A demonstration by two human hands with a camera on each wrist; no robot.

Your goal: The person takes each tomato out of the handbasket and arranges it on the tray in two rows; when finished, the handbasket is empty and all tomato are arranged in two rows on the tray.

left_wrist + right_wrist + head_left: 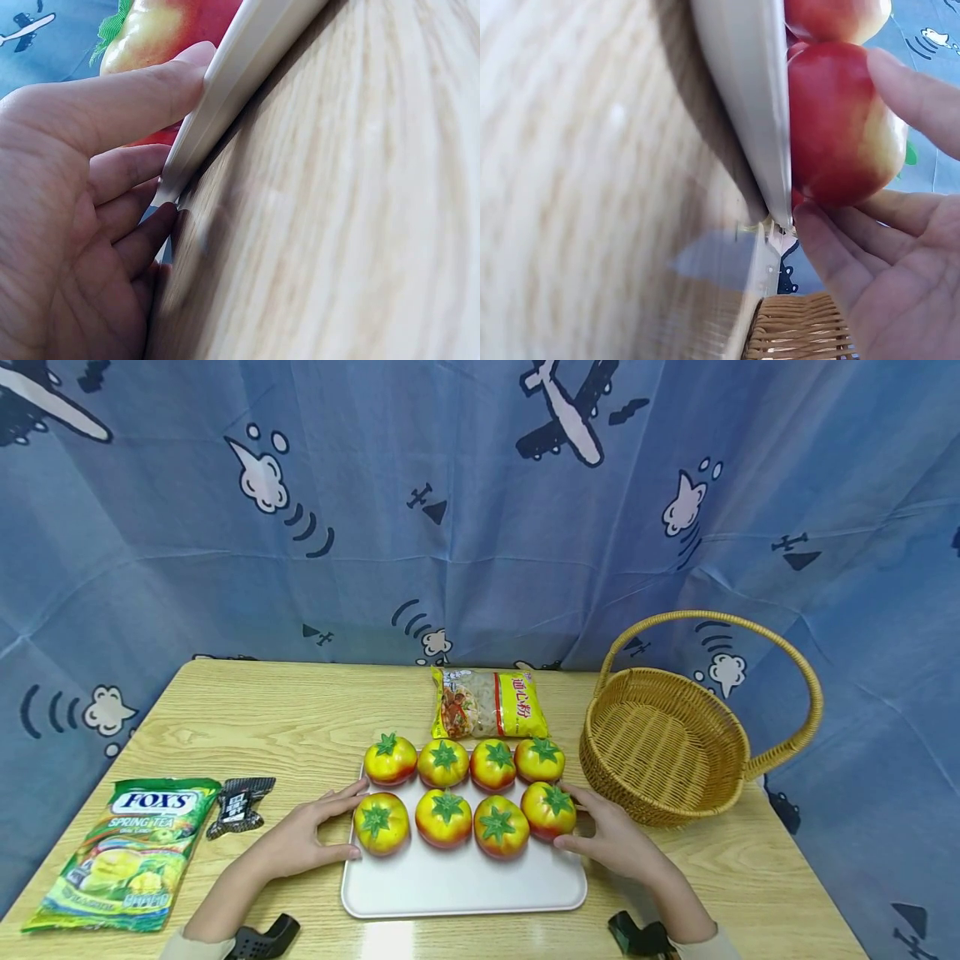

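Observation:
A white rectangular tray (pixel 465 889) lies on the table with several yellow-red artificial tomatoes (pixel 444 818), topped with green star-shaped leaves, in two rows. My left hand (pixel 307 837) is at the tray's left edge. In the left wrist view its thumb (pixel 142 101) touches the rim, and its fingers lie against the outside. At the other end, my right hand (pixel 611 835) holds the front-row rightmost tomato (pixel 548 811) between thumb and fingers. The right wrist view shows that tomato (pixel 840 124) still on the tray, thumb on its upper side, fingers along its far side.
A wicker basket (pixel 667 743) with a tall handle stands right of the tray. Behind the tray lies a yellow pasta bag (pixel 489 703). To the left are a green Fox's candy bag (pixel 123 856) and a small black packet (pixel 240 806). A blue curtain (pixel 375 527) hangs behind.

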